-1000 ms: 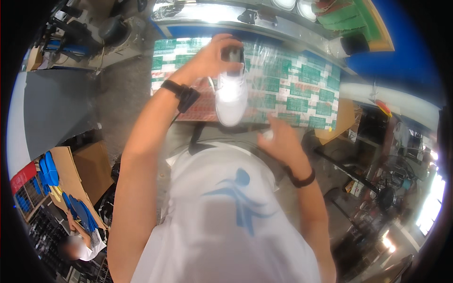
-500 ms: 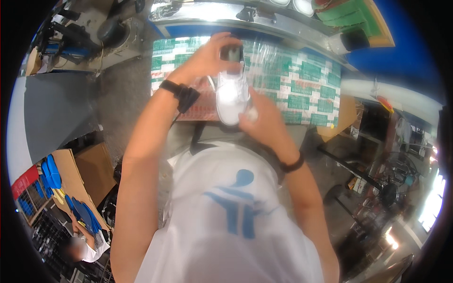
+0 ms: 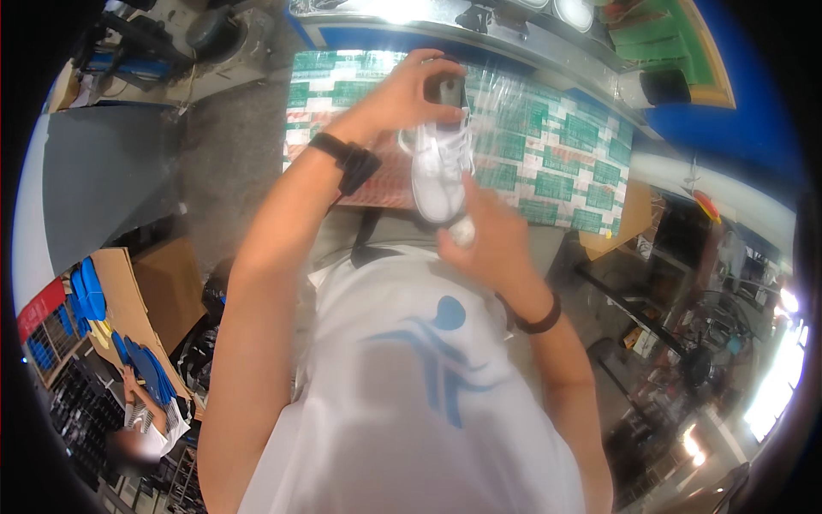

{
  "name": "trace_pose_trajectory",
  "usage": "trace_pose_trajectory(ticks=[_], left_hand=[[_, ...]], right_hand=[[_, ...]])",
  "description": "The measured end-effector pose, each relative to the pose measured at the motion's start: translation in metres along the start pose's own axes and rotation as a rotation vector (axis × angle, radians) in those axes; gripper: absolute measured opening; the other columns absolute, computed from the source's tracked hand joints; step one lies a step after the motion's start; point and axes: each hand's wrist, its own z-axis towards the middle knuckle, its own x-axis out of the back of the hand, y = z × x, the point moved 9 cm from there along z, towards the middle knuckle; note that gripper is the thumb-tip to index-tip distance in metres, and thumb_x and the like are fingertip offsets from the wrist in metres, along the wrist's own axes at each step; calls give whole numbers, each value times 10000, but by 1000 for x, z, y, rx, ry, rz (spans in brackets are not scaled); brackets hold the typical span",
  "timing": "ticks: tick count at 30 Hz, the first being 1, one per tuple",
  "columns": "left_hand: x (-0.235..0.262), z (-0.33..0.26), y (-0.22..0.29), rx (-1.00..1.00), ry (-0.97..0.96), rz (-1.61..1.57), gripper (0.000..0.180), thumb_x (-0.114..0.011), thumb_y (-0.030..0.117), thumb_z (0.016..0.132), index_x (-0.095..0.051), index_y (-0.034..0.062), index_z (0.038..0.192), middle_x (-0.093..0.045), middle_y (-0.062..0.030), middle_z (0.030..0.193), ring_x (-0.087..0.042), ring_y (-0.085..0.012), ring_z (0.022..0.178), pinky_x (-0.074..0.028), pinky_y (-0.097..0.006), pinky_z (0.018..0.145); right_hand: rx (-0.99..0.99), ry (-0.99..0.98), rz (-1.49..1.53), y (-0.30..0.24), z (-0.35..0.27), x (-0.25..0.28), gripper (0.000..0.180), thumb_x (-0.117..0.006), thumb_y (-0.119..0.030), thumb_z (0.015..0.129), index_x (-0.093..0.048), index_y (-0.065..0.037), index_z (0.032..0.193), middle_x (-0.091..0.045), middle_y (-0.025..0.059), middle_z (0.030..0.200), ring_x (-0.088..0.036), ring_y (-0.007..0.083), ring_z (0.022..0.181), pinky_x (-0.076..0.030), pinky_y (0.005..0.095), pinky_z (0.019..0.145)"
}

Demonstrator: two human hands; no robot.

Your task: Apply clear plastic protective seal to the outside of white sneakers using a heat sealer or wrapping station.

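A white lace-up shoe (image 3: 438,178) is held over the patterned surface, its toe toward me. My left hand (image 3: 409,101) is closed around the heel end, with fingers and thumb about the dark collar opening. At the toe, on the right side, my right hand (image 3: 497,230) pinches a small white wad (image 3: 463,231); blur hides what it is made of. The index finger of that hand lies close to the shoe's side, and I cannot tell whether it touches. White laces stick out loosely at the left of the shoe.
Under the shoe is a surface wrapped in green-and-white printed plastic (image 3: 565,184). Beyond it runs a metal ledge (image 3: 377,19) with white shoes (image 3: 574,12) on it. A grey panel (image 3: 107,193) stands left. At lower left another person (image 3: 154,428) is beside blue sole-shaped pieces (image 3: 150,373).
My right hand has drawn back toward me from the shoe's side, and the white wad shows more plainly. My left hand keeps its hold on the heel. The whole view has shifted slightly.
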Motion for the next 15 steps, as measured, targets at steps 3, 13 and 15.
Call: trace_pose_trajectory(ticks=[3,13,15], left_hand=[[-2,1,-1,23,-11,-16,696,-951,338,842,-701,208,1478,-415,-204,1713,-469,-425,1557,-507,-497,1193],[0,-1,-5,15,-16,18,710,-957,344,844,-698,215,1492,-408,-201,1716,-463,-416,1561,-509,-488,1199],[-2,3,-4,21,-14,23,710,-958,352,846,-699,209,1492,-411,-203,1714,-466,-416,1559,-508,-486,1199]], right_hand=[[-32,45,57,8,17,8,870,-876,-373,820,-593,63,1517,-743,243,1116,-761,404,970,-616,469,790],[-126,-110,55,24,-36,-1,874,-859,-350,837,-566,37,1564,-730,213,1088,-743,409,965,-614,494,819],[-108,-155,125,14,-43,2,884,-865,-338,830,-560,31,1573,-726,212,1098,-741,410,968,-614,492,816]])
